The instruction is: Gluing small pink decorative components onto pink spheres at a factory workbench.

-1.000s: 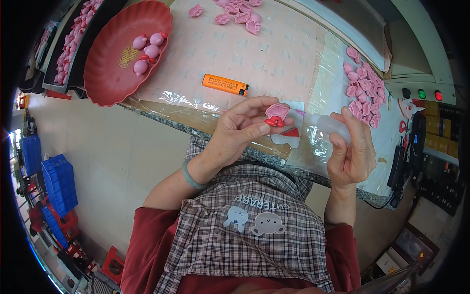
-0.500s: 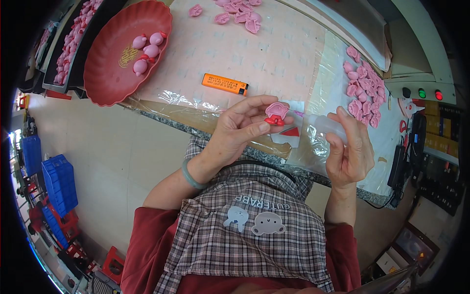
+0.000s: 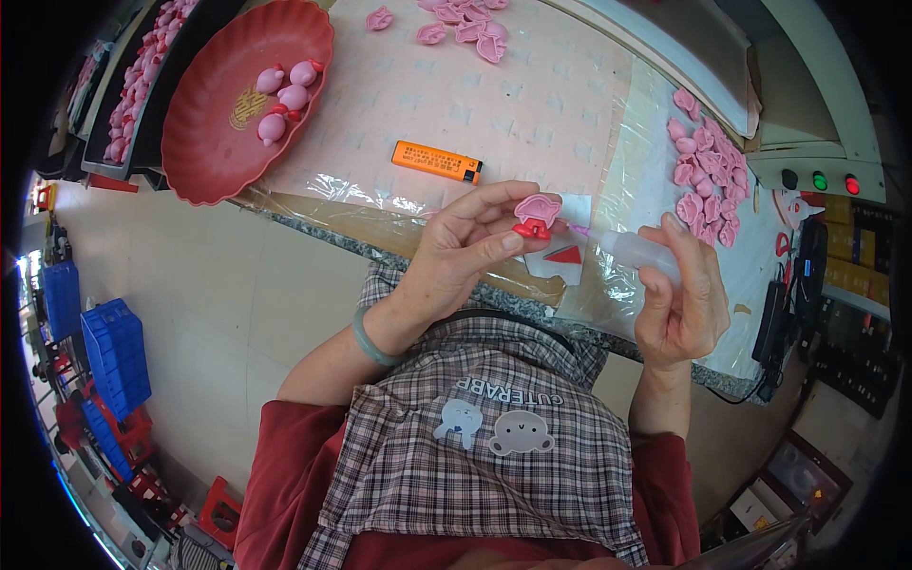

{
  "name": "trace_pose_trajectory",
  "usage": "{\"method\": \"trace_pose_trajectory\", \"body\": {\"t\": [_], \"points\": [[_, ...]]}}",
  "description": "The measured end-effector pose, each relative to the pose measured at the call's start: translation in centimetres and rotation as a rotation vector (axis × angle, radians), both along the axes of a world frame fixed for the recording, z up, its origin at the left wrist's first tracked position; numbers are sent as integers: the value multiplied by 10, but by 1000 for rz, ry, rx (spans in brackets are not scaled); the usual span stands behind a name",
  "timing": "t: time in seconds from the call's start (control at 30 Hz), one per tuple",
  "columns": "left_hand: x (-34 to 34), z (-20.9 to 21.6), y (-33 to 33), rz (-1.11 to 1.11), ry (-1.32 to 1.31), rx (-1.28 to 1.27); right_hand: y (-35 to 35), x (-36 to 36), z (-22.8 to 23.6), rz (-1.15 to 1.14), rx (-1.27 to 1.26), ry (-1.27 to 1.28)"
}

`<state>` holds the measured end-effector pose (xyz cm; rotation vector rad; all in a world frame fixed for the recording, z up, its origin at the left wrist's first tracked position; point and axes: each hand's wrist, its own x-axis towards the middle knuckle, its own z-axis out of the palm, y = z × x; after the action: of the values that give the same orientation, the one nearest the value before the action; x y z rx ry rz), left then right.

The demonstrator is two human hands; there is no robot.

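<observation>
Between the thumb and fingers of my left hand (image 3: 451,249) is a hollow pink figure half (image 3: 538,208) with a red two-lobed piece (image 3: 531,231) at its lower edge. Its open inner side faces up. My right hand (image 3: 686,318) is closed around a translucent squeeze bottle (image 3: 642,255), tipped sideways. The bottle's thin purplish nozzle (image 3: 580,229) points left at the figure half; I cannot tell whether they touch. Below them on the table lies a white scrap with a red patch (image 3: 564,255).
An orange lighter (image 3: 435,161) lies beyond my left hand. A red scalloped bowl (image 3: 204,142) at the left holds several pink figures. Loose pink halves (image 3: 708,176) are heaped at the right, others (image 3: 470,28) at the far edge. A black tray (image 3: 152,90) of pink pieces stands far left.
My right hand and the bottle have shifted slightly right and nearer to me, drawing the nozzle a little down. The figure half has tilted and risen slightly in my left hand.
</observation>
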<state>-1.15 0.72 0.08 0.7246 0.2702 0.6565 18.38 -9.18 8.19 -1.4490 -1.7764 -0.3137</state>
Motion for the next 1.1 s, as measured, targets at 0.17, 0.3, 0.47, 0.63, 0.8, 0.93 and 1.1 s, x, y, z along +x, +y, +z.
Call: {"method": "trace_pose_trajectory", "body": {"t": [0.17, 0.3, 0.47, 0.63, 0.8, 0.93, 1.1], "points": [[1, 1, 0, -2, -4, 13, -1, -2, 2, 4, -18, -14], [0, 0, 0, -5, 11, 3, -4, -4, 5, 9, -89, 0], [0, -3, 0, -3, 15, 14, -1, -5, 3, 19, -79, -11], [1, -1, 1, -12, 15, 23, -2, -5, 6, 21, -99, -17], [1, -2, -1, 10, 28, 31, 0, -6, 9, 6, -96, -45], [1, -3, -1, 13, 39, 23, 1, -7, 10, -10, -111, -44], [1, 0, -1, 11, 46, 26, 3, -9, 10, -42, -85, -8]]}}
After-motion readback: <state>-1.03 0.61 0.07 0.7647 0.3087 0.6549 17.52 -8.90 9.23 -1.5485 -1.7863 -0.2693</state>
